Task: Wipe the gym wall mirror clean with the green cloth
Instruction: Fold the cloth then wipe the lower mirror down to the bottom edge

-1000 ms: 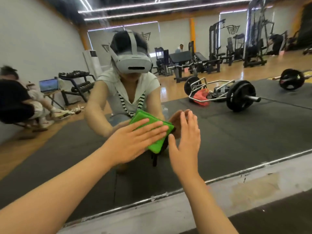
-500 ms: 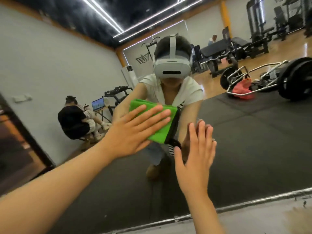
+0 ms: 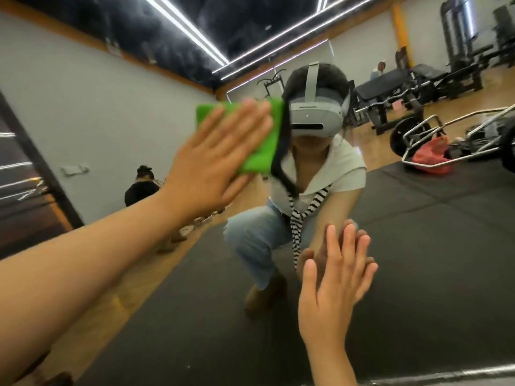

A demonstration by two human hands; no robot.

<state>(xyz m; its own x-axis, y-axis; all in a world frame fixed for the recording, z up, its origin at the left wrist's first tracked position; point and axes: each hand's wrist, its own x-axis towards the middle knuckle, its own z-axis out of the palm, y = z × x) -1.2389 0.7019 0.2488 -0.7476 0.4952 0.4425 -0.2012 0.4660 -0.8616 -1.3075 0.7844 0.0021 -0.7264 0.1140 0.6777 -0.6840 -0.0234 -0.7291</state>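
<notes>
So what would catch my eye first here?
The bright green cloth, upper middle, is pressed flat against the mirror by the left hand. Lower right, the right hand rests flat on the glass, meeting its own reflection. Between them crouches the person's reflection, wearing a grey headset.

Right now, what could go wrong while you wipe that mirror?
The right hand seems to press bare on the mirror, so it may leave smudges on the glass. The left hand pushes the cloth with flat fingers and does not grip it, so the cloth might slip and drop.
</notes>
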